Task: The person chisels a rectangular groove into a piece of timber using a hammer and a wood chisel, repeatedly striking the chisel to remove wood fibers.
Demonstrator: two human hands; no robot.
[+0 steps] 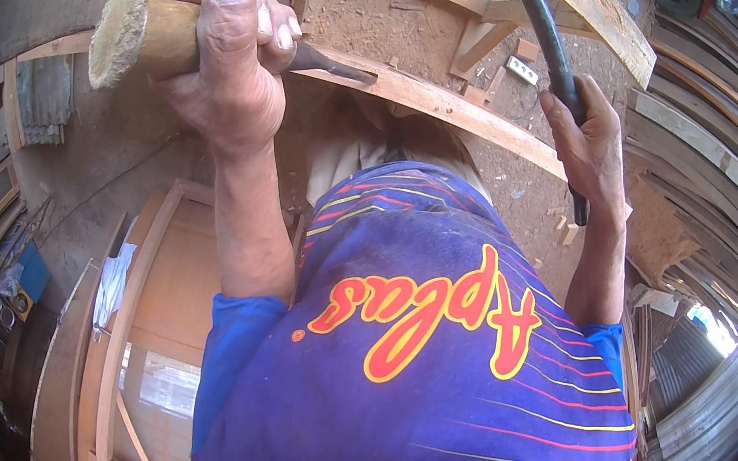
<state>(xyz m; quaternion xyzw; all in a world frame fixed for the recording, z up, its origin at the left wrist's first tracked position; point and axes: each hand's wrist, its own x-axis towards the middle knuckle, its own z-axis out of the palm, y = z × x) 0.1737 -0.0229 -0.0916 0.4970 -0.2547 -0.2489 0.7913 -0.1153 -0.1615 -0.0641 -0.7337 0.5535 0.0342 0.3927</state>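
My left hand (231,85) is wrapped round the wooden handle of a chisel (168,35), whose butt end is frayed. The dark blade slants down to the right, its tip at a small dark slot in a long wooden beam (456,112). My right hand (588,138) grips a hammer (548,30) by its dark handle, with the metal head upward. The hammer is apart from the chisel, out to the right of it. The beam runs across in front of my body, and its left part is hidden behind my left hand.
Beyond the beam, wooden pieces (607,17) form a frame over a dusty floor with offcuts. A white power strip (521,70) lies there. Long boards (712,148) are stacked at the right. A panelled wooden frame (98,406) stands at the left, with a white cloth (113,285) on it.
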